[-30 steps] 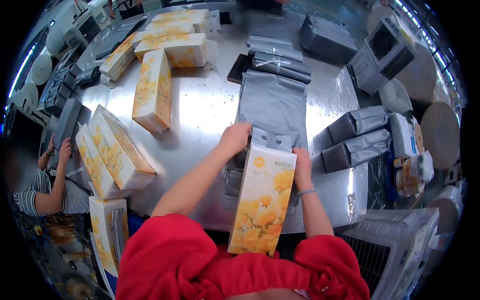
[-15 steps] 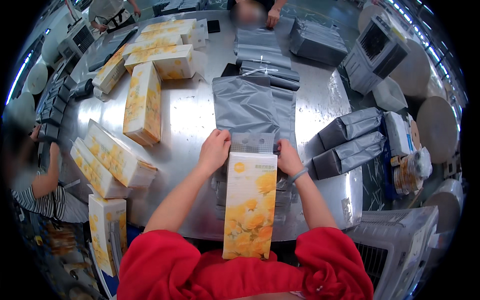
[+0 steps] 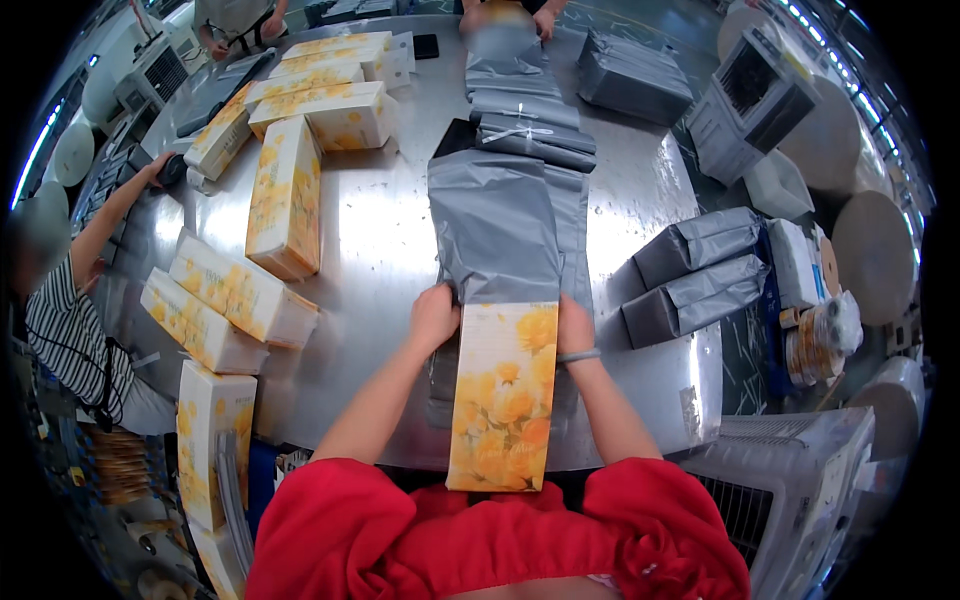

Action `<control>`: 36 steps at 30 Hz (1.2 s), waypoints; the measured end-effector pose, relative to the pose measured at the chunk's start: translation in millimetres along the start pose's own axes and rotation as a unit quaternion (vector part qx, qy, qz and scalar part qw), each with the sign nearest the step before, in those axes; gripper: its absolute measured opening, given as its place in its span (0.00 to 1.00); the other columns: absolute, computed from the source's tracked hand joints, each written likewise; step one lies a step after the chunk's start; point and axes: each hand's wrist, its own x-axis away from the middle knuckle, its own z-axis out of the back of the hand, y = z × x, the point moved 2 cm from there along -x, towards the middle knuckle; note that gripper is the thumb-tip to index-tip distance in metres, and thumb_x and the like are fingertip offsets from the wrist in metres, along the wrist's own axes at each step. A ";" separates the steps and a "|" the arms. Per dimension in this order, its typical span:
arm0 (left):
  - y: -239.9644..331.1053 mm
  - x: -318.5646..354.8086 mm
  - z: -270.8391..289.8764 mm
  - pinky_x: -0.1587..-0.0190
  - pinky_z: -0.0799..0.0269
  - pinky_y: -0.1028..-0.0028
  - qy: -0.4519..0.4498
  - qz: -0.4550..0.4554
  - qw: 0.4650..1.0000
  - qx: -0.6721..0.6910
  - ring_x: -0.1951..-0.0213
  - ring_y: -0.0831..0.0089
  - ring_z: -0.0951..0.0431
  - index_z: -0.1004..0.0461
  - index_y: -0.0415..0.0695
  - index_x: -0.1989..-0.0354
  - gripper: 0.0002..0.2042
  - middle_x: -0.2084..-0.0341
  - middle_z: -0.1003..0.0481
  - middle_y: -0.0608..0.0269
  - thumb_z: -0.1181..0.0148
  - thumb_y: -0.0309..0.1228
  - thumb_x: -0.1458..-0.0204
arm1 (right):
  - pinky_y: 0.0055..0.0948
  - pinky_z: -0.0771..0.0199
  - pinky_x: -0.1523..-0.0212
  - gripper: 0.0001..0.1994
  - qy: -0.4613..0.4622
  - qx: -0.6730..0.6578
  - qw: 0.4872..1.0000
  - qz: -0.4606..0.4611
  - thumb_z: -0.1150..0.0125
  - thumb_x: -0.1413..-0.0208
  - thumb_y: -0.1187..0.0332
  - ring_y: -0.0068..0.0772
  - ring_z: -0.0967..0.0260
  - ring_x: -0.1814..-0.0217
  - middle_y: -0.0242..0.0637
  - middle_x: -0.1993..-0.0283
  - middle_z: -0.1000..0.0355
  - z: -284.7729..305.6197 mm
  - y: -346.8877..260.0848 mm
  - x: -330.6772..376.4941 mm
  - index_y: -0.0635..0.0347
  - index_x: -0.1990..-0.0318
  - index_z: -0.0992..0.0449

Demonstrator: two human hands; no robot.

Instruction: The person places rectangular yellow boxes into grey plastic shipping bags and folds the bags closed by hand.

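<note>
A long pack with yellow flowers (image 3: 503,400) lies in front of me, its near end close to my red top. Its far part sits inside the mouth of a grey plastic mailing bag (image 3: 497,225), which stretches away over the table. My left hand (image 3: 435,318) is closed at the bag's left edge beside the pack. On the opposite edge my right hand (image 3: 574,328), with a band at the wrist, grips the bag; its fingertips are partly hidden. More grey bags lie under this one.
Several flowered packs (image 3: 285,200) lie and stand on the metal table (image 3: 375,240) to the left. Two filled grey bags (image 3: 695,305) rest at the right edge, tied bag bundles (image 3: 535,130) farther up. A person in stripes (image 3: 75,325) reaches over the left edge; others stand at the far side.
The bag's mouth has come toward me over the far part of the pack, with both hands moving nearer along its sides. The person at left has stretched an arm onto the table.
</note>
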 end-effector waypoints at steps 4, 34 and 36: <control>3.2 60.5 8.0 0.61 0.30 0.54 -0.079 -0.030 0.996 -0.025 0.63 0.46 0.26 0.30 0.36 0.68 0.10 0.68 0.26 0.43 0.47 0.31 0.52 | 0.48 0.31 0.64 0.08 -0.141 0.017 0.987 0.068 0.49 0.49 0.67 0.53 0.30 0.63 0.48 0.67 0.27 28.2 -11.6 53.2 0.56 0.65 0.25; 42.5 204.5 56.5 0.70 0.30 0.60 -0.063 -0.076 0.994 -0.049 0.74 0.55 0.25 0.26 0.42 0.78 0.12 0.80 0.26 0.55 0.43 0.38 0.52 | 0.39 0.31 0.71 0.28 -0.073 -0.058 0.994 -0.056 0.37 0.53 0.52 0.45 0.29 0.73 0.41 0.75 0.27 56.7 6.9 150.2 0.60 0.49 0.33; 80.7 208.5 29.6 0.68 0.30 0.61 -0.040 -0.224 0.973 0.047 0.72 0.55 0.25 0.26 0.41 0.74 0.08 0.78 0.26 0.54 0.42 0.33 0.53 | 0.39 0.30 0.70 0.22 -0.086 -0.096 0.989 -0.068 0.38 0.52 0.53 0.45 0.27 0.71 0.41 0.75 0.26 54.8 3.0 152.2 0.60 0.56 0.28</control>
